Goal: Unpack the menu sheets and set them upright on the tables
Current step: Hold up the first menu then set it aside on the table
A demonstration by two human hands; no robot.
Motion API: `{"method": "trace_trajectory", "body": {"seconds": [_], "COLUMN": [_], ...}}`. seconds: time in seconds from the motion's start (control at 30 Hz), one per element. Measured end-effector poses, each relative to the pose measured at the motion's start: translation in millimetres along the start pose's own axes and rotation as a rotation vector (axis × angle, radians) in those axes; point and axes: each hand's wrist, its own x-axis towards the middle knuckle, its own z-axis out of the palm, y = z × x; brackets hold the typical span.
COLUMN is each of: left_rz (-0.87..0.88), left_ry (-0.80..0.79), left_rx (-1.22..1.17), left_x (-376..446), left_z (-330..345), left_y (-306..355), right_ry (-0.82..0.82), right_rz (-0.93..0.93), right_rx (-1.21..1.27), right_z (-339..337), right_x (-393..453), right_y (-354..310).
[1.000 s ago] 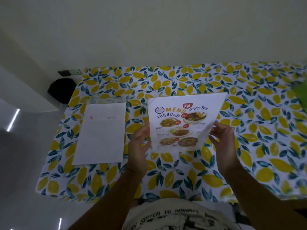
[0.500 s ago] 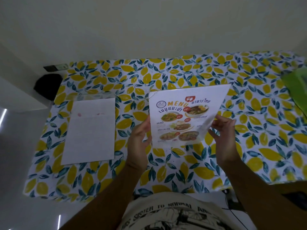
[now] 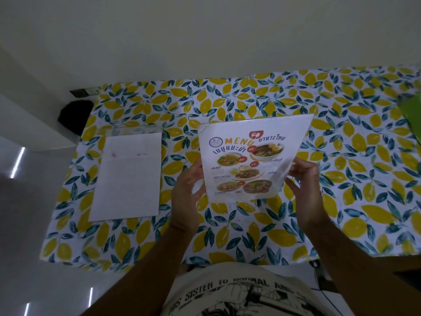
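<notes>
Hands: left hand (image 3: 186, 190), right hand (image 3: 304, 179) pinch menu sheet (image 3: 252, 156) | small print blurred

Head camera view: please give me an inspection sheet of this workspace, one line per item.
Surface: table under a lemon-print cloth.
Job's things: printed colour menu sheet held tilted above the table; blank-side white sheet lying flat at left.
Clutter: green object at the right edge, cut off.
Hands: left hand and right hand hold the menu's side edges.
Cables: thin black cable on the floor.
Surroundings: plain wall, dark round object beside the table.
</notes>
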Motion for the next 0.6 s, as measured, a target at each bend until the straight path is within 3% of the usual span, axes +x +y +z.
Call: {"method": "trace_trajectory", "body": {"seconds": [0.47, 0.6], "left_rz": [0.041, 0.191], "left_ry": [0.032, -0.004], "left_rx": [-0.009, 0.196], "left_x": [0, 1], "left_z": [0, -12], "left_y": [-8, -16], "right_ry": [-0.019, 0.033], "right_rz": [-0.003, -0.102], "right_rx": [-0.124, -0.331], "right_z": [-6, -8], "right_x": [2, -7], "right_y": [-5, -12]}}
